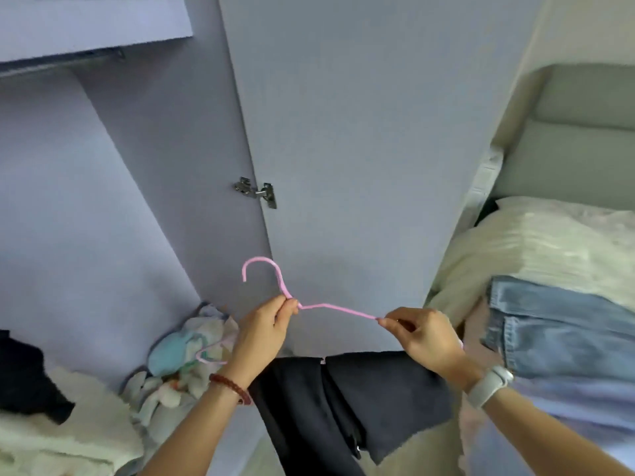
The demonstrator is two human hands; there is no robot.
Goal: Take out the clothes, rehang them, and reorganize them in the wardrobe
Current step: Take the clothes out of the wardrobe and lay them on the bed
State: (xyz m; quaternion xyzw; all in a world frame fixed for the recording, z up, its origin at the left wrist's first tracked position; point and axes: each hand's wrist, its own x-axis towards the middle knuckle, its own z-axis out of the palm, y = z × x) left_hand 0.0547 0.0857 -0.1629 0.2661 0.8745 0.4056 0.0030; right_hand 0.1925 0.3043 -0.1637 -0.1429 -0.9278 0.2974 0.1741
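Dark trousers hang folded over a pink hanger, low in front of the open wardrobe door. Left hand pinches the hanger at the base of its hook; right hand pinches its right shoulder wire. Jeans lie on the bed further right.

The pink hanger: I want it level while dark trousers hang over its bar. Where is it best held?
Grip the pink hanger at the neck under its hook, coming from below, as the left hand does. The right hand pinches the shoulder end; the dark trousers hang centrally below.
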